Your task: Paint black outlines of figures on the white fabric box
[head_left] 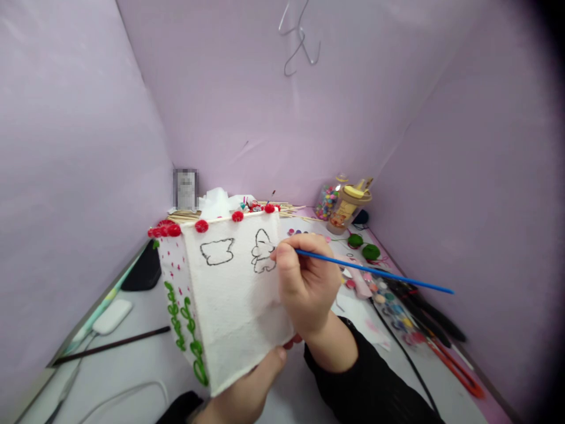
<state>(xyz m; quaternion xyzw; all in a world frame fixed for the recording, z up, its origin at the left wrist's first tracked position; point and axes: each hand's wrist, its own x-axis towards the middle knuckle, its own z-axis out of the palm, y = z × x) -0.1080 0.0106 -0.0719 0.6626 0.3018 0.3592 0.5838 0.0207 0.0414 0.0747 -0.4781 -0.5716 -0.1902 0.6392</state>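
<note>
A white fabric-covered box [238, 306] is tilted towards me, with two black butterfly outlines on its front face. Red pompoms [202, 226] line its top edge, and green leafy trim [196, 347] runs up its left side. My left hand [251, 386] holds the box from below at its lower edge, the fingers partly hidden behind it. In my right hand [309, 280] a thin blue brush [375, 271] is pinched near its front end, at the right butterfly outline. The fingers cover the brush tip.
A cup [346, 209] and a jar of coloured beads [327, 200] stand at the back right. Paint pots [399, 315], pliers [435, 306] and orange-handled scissors [459, 371] lie on the right. A white device [112, 317] and dark stick [115, 345] are on the left.
</note>
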